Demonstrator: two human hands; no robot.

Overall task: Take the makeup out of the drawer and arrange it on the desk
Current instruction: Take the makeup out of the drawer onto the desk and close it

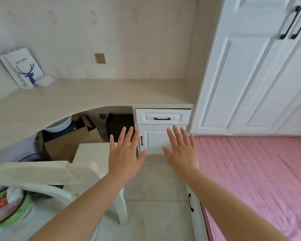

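A white drawer (174, 117) with a black handle (162, 118) sits closed under the right end of the pale wooden desk (97, 94). No makeup is in sight. My left hand (124, 154) and my right hand (182, 150) are stretched out in front of me with fingers spread and straight, holding nothing. Both hover in front of the white cupboard door (157, 139) below the drawer, apart from the drawer handle.
A white chair (63, 173) stands at the left by the desk. Cardboard boxes (73, 141) fill the space under the desk. A deer-print bag (23, 66) leans on the wall. A wardrobe (250, 75) and pink bed (259, 180) lie right; a waste bin (7, 207) sits lower left.
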